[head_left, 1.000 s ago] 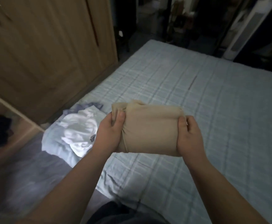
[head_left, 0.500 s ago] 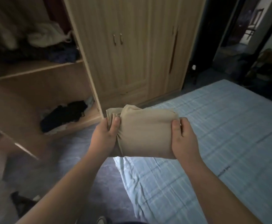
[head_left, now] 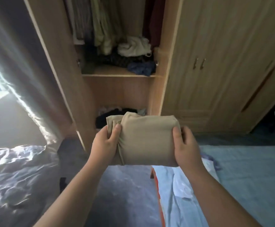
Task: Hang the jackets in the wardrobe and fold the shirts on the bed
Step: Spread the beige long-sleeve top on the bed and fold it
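Note:
A beige shirt point(head_left: 145, 138), folded into a compact rectangle, hangs in the air between my two hands. My left hand point(head_left: 105, 143) grips its bunched left edge and my right hand point(head_left: 185, 145) clamps its right edge. Straight ahead stands the open wardrobe point(head_left: 163, 89). Garments hang in its upper part point(head_left: 100, 22), and crumpled clothes point(head_left: 133, 46) lie on its shelf point(head_left: 117, 74). Dark clothes point(head_left: 110, 115) lie in the lower compartment, partly hidden behind the shirt. The bed point(head_left: 240, 177) with a light blue checked sheet is at the lower right.
The wardrobe's open door point(head_left: 51, 63) stands at the left, its shut doors point(head_left: 215, 63) at the right. A grey crumpled cover point(head_left: 19, 177) lies at the lower left. Grey floor point(head_left: 125, 194) runs between it and the bed. Bright light falls on a curtain point(head_left: 19, 95) at the left.
The view has turned left from the bed to face the open wardrobe. Both hands keep the same hold on the folded beige shirt, now in front of the lower compartment.

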Available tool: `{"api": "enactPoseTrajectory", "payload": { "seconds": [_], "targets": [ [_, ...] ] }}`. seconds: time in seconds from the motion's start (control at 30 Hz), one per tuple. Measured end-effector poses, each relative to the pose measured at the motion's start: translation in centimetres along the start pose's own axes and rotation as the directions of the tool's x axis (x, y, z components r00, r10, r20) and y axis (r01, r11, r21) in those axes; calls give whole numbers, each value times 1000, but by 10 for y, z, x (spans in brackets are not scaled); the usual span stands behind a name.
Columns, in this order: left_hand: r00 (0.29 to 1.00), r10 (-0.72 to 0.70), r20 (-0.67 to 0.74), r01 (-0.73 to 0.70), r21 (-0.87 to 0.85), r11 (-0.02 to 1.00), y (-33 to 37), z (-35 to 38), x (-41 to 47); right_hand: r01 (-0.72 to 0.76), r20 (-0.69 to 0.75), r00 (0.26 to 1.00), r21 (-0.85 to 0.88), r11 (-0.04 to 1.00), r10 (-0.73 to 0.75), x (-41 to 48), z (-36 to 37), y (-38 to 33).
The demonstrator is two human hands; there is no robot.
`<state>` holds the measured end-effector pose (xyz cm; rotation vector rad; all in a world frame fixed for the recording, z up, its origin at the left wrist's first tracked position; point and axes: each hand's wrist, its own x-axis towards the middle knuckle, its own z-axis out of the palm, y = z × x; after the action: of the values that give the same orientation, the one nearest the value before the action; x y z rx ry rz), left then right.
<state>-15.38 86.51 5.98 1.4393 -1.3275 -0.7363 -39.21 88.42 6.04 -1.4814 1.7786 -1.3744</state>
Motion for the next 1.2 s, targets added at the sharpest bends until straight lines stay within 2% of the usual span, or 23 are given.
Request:
{"api": "enactPoseTrajectory", "payload": {
  "seconds": [0.23, 0.4, 0.7, 0.97, 1.2],
  "targets": [
    [998, 36, -46, -35, 23, 999, -26, -50, 146, 17, 21, 1000, -1, 1000, -17, 102, 118, -47],
    [996, 40, -78, -36, 48, 998, -46, -56, 238, 53, 24, 998, -6, 999, -53, 171, 183, -54],
    [997, -23, -77, 29, 78, 997, -85, -9, 378, 95, 45, 995, -9, 995, -94, 310, 250, -24],
    [981, -70, -182, 85, 76, 993, -85, 53, 515, 89, 200, 975, 48, 995, -97, 472, 299, -1],
    [968, -102, -228, 118, 59, 991, -93, 78, 630, 127, 228, 964, 63, 990, -139, 590, 356, 11]
  ]
}}
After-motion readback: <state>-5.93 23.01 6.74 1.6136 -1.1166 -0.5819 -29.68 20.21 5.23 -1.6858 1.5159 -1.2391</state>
